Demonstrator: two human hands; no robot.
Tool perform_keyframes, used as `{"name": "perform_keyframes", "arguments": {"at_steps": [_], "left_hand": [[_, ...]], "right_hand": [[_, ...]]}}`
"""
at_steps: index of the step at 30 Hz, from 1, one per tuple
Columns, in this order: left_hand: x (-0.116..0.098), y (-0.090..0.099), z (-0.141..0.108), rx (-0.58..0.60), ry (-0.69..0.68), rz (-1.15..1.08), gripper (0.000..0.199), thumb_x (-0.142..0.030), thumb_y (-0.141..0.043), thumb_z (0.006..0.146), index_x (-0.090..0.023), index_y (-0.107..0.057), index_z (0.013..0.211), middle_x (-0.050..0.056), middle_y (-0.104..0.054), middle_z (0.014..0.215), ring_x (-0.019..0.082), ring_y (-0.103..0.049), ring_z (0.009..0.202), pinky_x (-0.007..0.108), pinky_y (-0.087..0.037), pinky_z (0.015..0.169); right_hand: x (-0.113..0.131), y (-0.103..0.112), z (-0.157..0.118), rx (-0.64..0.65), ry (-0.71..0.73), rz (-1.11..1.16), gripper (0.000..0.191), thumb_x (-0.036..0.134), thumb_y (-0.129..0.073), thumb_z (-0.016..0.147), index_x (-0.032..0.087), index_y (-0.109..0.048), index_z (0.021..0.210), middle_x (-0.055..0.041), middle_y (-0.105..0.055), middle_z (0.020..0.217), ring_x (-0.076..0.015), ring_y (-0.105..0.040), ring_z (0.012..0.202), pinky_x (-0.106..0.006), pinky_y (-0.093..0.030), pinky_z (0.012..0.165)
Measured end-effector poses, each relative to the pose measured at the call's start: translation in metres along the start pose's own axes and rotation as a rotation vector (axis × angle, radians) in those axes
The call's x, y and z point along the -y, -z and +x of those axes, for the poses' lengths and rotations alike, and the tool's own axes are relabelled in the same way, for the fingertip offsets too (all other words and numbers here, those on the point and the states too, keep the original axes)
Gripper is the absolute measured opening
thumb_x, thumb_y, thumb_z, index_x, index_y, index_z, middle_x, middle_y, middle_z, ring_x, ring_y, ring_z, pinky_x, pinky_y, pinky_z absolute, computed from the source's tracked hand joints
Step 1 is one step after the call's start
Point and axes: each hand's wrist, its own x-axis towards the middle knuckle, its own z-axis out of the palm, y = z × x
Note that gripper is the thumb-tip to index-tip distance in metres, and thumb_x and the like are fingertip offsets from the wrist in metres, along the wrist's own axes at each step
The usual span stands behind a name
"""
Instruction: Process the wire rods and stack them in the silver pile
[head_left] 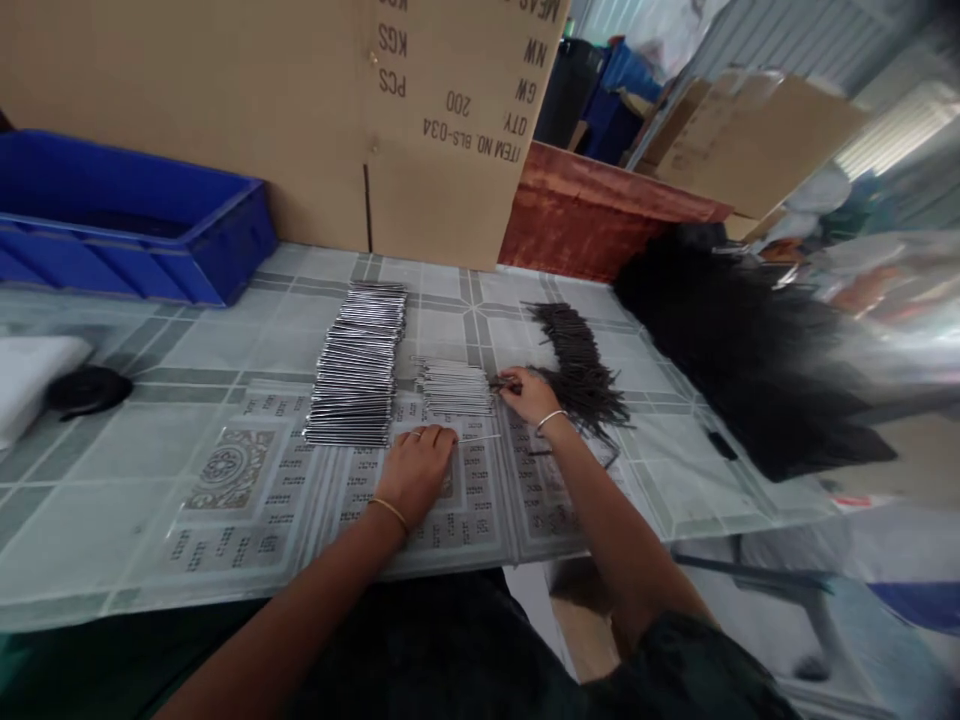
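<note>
My left hand is closed, its fingertips pinching one end of a thin pale rod that points to the right, just above the table. To its upper right, my right hand is closed in a pinch around a thin dark strip, mostly hidden by the fingers. Between the hands lies a small stack of pale thin rods, right beside my right fingertips. Shiny metal rods form a long row on the left. A heap of dark thin strips lies just beyond my right hand.
A blue plastic bin stands at the back left, against a tall cardboard sheet. A black roll lies at the left. Black material covers the table's right side. A patterned plastic cover lies over the tabletop.
</note>
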Motion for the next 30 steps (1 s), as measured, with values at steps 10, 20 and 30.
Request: {"name": "perform_keyframes", "arguments": {"at_steps": [10,20,30], "left_hand": [[0.027,0.006,-0.015,-0.022,0.097,-0.041,0.027,-0.025,-0.036,0.1,-0.019,-0.062,0.106,0.008,-0.068,0.104,0.023,-0.062,0.094,0.038,-0.046,0.084],[0.027,0.003,-0.015,0.011,0.077,-0.052,0.025,-0.022,-0.038,0.098,-0.019,-0.059,0.112,0.007,-0.067,0.11,0.024,-0.061,0.101,0.04,-0.047,0.087],[0.025,0.009,-0.021,0.016,-0.023,-0.004,0.026,-0.023,-0.045,0.094,-0.018,-0.054,0.118,0.005,-0.064,0.108,0.021,-0.059,0.096,0.036,-0.047,0.081]], "right_hand": [[0.024,-0.01,-0.084,0.004,0.399,0.235,0.022,0.026,-0.047,0.095,0.022,-0.066,0.106,-0.0072,-0.063,0.101,-0.0199,-0.06,0.099,-0.037,-0.05,0.09],[0.029,-0.026,-0.096,-0.049,0.426,0.235,0.019,0.032,-0.051,0.096,0.024,-0.065,0.104,-0.0069,-0.066,0.099,-0.0203,-0.063,0.096,-0.038,-0.053,0.088],[0.001,-0.035,-0.084,-0.067,0.42,0.187,0.028,0.064,-0.054,0.084,0.046,-0.068,0.098,-0.007,-0.072,0.094,-0.0305,-0.069,0.085,-0.051,-0.057,0.079]]}}
